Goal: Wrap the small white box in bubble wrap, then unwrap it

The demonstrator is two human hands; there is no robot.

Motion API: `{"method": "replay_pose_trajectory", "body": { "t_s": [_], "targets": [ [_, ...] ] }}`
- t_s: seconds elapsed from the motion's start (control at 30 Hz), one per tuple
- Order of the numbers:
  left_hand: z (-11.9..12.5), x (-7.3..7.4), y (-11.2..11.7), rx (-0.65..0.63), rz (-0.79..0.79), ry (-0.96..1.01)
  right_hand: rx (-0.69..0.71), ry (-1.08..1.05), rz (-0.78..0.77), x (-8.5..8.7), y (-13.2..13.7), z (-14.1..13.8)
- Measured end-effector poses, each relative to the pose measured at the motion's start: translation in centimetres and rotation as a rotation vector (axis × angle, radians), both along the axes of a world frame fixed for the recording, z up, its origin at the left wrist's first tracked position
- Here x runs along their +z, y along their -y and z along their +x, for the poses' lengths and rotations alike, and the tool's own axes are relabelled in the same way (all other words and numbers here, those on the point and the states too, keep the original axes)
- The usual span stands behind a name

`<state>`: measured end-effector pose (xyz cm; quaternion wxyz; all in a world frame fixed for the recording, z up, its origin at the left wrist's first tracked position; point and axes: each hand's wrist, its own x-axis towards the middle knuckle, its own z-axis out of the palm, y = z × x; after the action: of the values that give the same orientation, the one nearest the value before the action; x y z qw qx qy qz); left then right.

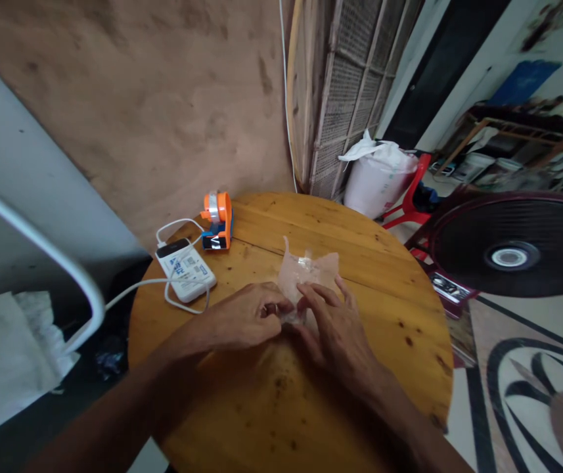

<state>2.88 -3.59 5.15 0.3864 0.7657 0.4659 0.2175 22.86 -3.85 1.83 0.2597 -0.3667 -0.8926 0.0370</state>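
Fingers of the left hand (246, 318) pinch the near edge of a translucent plastic bag (291, 274) on the round wooden table (389, 295); the right hand's (340, 328) fan over it, I'd judge to steady it, though I can't tell if they grip. The white power bank (187, 270) sits aside, probably giving the hands room.

A home: fan (512, 256), patterned floor (532, 378)

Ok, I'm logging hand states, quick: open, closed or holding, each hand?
Left hand: curled closed, apparently pinching the translucent plastic.
Right hand: fingers partly spread over the plastic; whether it grips cannot be told.
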Motion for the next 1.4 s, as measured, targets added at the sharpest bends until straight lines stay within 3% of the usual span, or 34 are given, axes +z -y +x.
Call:
{"method": "replay_pose_trajectory", "body": {
  "t_s": [0.1, 0.33, 0.5, 0.67, 0.77, 0.93, 1.13, 1.27, 1.4],
  "targets": [
    [-0.2, -0.9, -0.1, -0.133, 0.083, 0.034, -0.003, -0.023, -0.009, 0.0, -0.1, 0.1],
    [-0.1, -3.1, 0.0, -0.109, 0.273, 0.064, 0.006, -0.036, -0.037, -0.3, -0.4, 0.2],
    [-0.1, -3.7, 0.0, -0.102, 0.495, -0.022, 0.010, -0.042, -0.069, -0.3, -0.5, 0.4],
    [0.1, -4.0, 0.0, -0.159, 0.588, -0.011, 0.009, -0.090, -0.186, 0.6, -0.5, 0.9],
    [0.2, -4.1, 0.0, -0.180, 0.624, -0.010, -0.090, -0.208, -0.280, 1.6, -0.5, 1.5],
    [0.3, -4.3, 0.0, -0.178, 0.683, 0.014, -0.395, -0.410, -0.331, 2.2, -0.2, 4.1],
    [0.3, -4.5, 0.0, -0.191, 0.716, -0.005, -0.537, -0.438, -0.701, 0.4, 1.7, 6.5],
    [0.3, -4.6, 0.0, -0.187, 0.725, -0.014, -0.520, -0.472, -0.886, 0.1, 1.9, 4.8],
    [0.4, -4.6, -0.1, -0.191, 0.750, -0.021, -0.534, -0.420, -0.967, 0.3, 1.2, 3.2]
  ]
}}
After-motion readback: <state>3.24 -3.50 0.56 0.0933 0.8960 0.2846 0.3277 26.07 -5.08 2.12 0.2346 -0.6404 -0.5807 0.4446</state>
